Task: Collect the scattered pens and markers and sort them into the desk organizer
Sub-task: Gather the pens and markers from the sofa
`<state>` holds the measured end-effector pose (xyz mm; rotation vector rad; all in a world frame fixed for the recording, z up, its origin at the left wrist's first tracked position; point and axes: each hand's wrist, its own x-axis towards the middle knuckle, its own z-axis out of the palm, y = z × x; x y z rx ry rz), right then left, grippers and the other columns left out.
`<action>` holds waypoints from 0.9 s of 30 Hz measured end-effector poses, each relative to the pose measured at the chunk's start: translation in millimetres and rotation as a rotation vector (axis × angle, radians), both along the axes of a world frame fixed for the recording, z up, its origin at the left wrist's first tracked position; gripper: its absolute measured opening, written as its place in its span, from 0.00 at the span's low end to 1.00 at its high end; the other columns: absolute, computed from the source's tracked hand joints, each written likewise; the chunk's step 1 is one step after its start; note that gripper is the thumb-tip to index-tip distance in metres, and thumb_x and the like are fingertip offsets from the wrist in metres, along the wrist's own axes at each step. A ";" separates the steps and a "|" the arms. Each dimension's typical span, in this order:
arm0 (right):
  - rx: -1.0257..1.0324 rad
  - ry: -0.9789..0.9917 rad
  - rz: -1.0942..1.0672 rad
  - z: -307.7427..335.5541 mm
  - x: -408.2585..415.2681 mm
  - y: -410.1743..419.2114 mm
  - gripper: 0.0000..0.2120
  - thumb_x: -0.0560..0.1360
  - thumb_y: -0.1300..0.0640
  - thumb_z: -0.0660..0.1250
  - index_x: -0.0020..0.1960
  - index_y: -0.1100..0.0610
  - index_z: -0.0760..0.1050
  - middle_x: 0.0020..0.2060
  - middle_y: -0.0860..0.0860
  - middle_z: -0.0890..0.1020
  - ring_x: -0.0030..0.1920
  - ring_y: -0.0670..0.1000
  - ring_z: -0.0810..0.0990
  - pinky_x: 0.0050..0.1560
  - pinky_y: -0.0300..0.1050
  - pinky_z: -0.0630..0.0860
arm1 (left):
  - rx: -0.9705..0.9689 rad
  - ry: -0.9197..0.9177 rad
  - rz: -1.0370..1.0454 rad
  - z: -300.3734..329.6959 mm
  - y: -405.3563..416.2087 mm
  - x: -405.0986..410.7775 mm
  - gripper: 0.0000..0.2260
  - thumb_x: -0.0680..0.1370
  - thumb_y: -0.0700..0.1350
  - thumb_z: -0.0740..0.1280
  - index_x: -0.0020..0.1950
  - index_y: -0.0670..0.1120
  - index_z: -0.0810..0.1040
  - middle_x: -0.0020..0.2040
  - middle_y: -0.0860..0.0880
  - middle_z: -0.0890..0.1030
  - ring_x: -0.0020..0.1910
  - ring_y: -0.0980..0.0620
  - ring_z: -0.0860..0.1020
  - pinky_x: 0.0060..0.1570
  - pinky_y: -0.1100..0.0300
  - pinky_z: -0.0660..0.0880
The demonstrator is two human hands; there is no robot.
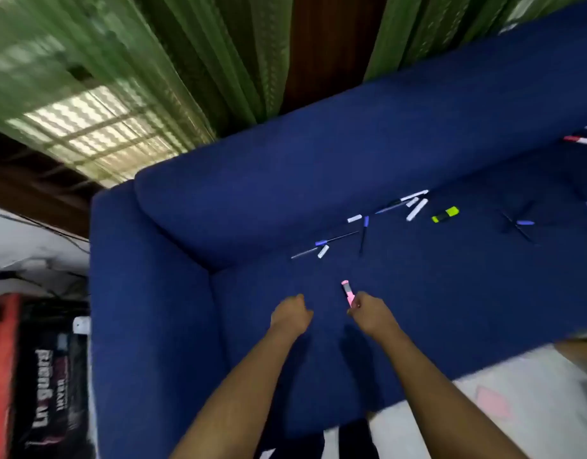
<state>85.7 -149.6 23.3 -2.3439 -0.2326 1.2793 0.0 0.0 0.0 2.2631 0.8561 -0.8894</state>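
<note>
Pens and markers (361, 226) are lying mostly uncollected on the sofa (418, 293); right hand (368, 313) is pinching a pink highlighter (347, 292), left hand (290, 314) curled empty; organizer unseen.

Matt, finely woven blue cloth on the sofa (401, 134) under the fingers (353, 304); smooth pink plastic on the highlighter (347, 291) pinched in them; glossy plastic on the yellow highlighter (445, 214) and white markers (417, 209) beyond; sheer pleated green fabric in the curtains (153, 61) far behind
</note>
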 end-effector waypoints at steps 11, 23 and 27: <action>-0.193 -0.206 0.480 -203.4 61.2 33.6 0.28 0.76 0.54 0.66 0.72 0.53 0.60 0.67 0.56 0.61 0.64 0.57 0.68 0.52 0.50 0.76 | 0.327 -0.118 -0.156 -184.5 25.6 137.4 0.25 0.81 0.53 0.58 0.72 0.40 0.61 0.70 0.40 0.66 0.71 0.42 0.63 0.70 0.50 0.60; 0.002 -0.451 0.137 -214.4 121.0 48.3 0.14 0.76 0.64 0.60 0.62 0.61 0.68 0.62 0.57 0.69 0.54 0.59 0.74 0.38 0.50 0.72 | 0.488 -0.129 -0.204 -221.0 36.6 154.7 0.15 0.75 0.40 0.68 0.61 0.45 0.73 0.55 0.46 0.75 0.53 0.47 0.74 0.53 0.54 0.72; -0.108 -0.539 -0.159 -217.7 175.1 66.0 0.15 0.78 0.55 0.63 0.59 0.63 0.66 0.59 0.60 0.71 0.53 0.64 0.76 0.39 0.51 0.69 | 0.378 -0.146 -0.236 -223.6 48.2 165.7 0.21 0.75 0.35 0.64 0.68 0.42 0.67 0.63 0.45 0.70 0.60 0.45 0.70 0.58 0.54 0.67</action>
